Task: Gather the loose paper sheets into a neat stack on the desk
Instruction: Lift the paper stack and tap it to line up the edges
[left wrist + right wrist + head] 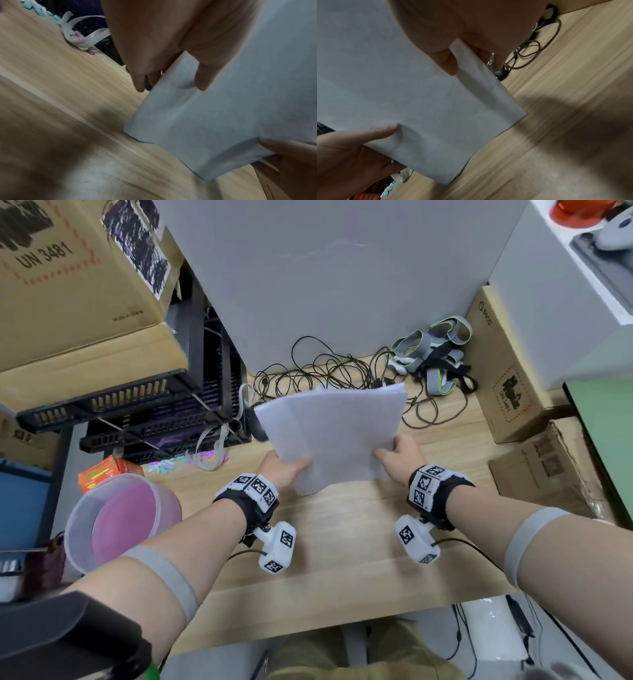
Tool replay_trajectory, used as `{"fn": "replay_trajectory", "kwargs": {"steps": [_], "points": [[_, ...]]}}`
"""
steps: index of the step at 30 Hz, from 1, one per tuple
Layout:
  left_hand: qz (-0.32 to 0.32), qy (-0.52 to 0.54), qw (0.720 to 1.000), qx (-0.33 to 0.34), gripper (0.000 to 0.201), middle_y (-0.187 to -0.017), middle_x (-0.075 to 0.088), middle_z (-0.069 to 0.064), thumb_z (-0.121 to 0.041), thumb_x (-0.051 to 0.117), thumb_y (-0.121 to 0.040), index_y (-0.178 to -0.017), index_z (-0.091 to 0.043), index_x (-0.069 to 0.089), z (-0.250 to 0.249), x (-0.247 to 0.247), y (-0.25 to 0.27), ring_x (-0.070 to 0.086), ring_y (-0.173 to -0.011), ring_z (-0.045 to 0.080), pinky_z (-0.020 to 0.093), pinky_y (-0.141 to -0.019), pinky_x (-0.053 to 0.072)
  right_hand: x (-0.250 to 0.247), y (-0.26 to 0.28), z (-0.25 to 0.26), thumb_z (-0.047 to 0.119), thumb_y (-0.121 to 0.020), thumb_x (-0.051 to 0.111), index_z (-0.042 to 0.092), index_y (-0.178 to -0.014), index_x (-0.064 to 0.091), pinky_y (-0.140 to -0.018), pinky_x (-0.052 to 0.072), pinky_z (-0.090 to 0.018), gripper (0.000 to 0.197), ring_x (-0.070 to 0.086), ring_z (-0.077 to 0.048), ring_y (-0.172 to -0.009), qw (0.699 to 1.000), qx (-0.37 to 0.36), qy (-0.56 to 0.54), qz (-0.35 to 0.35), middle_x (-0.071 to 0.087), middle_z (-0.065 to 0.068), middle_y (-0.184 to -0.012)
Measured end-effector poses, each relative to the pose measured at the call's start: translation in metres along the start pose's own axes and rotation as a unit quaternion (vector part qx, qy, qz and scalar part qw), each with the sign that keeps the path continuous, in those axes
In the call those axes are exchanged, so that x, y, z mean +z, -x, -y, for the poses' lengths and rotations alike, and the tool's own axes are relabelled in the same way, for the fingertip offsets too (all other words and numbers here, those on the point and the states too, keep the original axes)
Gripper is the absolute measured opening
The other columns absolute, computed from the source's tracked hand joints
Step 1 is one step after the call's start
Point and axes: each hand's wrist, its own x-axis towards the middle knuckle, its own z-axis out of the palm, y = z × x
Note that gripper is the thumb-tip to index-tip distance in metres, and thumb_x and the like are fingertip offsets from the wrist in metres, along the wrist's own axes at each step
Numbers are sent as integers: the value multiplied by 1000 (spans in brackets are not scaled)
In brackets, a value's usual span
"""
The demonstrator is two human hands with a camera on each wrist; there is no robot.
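Note:
A bundle of white paper sheets (pixel 334 436) is held tilted above the wooden desk (pixel 342 542), with its near corner low over the wood. My left hand (pixel 286 469) grips its left edge, thumb on top (pixel 204 79) and fingers underneath. My right hand (pixel 399 453) grips the right edge the same way, thumb (pixel 448 65) pressing the top sheet. The sheets (pixel 214 121) fan slightly at the far edge. In the right wrist view the left thumb (pixel 385 132) lies on the paper (pixel 402 88).
Tangled black cables (pixel 329 371) and grey straps (pixel 435 350) lie behind the paper. Black crates (pixel 154 412) under a cardboard box (pixel 78 302) stand at the left, more boxes (pixel 507 378) at the right. A clear tub with a pink bottom (pixel 120 518) sits at the left edge.

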Motion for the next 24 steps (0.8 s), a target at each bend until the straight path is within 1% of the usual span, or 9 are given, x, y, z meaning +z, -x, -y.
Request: {"fn": "replay_trajectory", "kwargs": {"steps": [5,8,11,12,14,17,19,21,24], "points": [[48,-86,995,35,42,-132,67,11,-20,68,-93,-133,-8,62,0,0,3,62,-118,23,29,-96,44,0,1,0,7,-92,59,5,-117,62,-84,40,-24,25,59,-18,-99,1000,3,11,-5,67,-8,-109],[98,-194,975,48,47,-141,61,7,-27,62,-97,-141,-13,54,12,2,3,56,-130,26,29,-103,40,2,6,-5,12,-96,54,18,-96,60,-76,33,-21,8,55,-22,-93,997,-10,71,16,63,3,-88],[96,-206,972,59,45,-138,64,5,-32,61,-97,-138,-14,58,10,1,2,59,-127,24,28,-100,42,2,3,-8,11,-95,50,9,-114,61,-81,38,-25,22,59,-25,-100,998,-14,67,14,67,-9,-103],[97,-194,975,58,43,-133,67,6,-33,61,-97,-135,-14,61,5,2,2,63,-119,24,28,-95,46,0,2,-7,10,-94,49,7,-116,61,-82,39,-26,25,59,-25,-99,998,-11,61,10,66,-12,-105],[114,-172,978,30,35,-108,73,8,-39,58,-98,-119,-12,67,-4,7,4,67,-86,21,26,-69,51,-6,0,-9,8,-92,48,7,-100,61,-77,38,-27,16,56,-25,-91,998,19,58,3,63,-9,-94],[149,-220,964,-17,37,-67,57,3,-45,51,-101,-82,-14,61,-13,20,10,46,-49,15,21,-45,38,-12,2,-19,6,-92,42,19,-74,42,-75,33,-29,22,45,-24,-86,992,82,93,16,49,-4,-84],[160,-238,958,-16,35,-59,49,0,-38,51,-102,-73,-18,54,-14,32,11,40,-42,12,16,-37,32,-15,4,-31,6,-94,40,13,-94,49,-81,33,-30,12,47,-28,-95,986,117,117,27,51,-12,-103],[173,-237,956,-25,36,-51,49,-2,-28,50,-103,-69,-17,51,-13,42,11,40,-33,8,13,-32,29,-19,5,-46,6,-94,39,3,-119,47,-85,34,-32,26,49,-31,-102,978,151,141,31,50,-14,-113],[226,-295,928,-45,44,-28,44,-6,-21,48,-102,-58,-13,52,-3,63,12,35,-21,4,14,-31,29,-27,10,-68,5,-94,39,4,-117,41,-81,37,-34,24,47,-30,-91,963,203,174,43,48,-11,-107]]}}
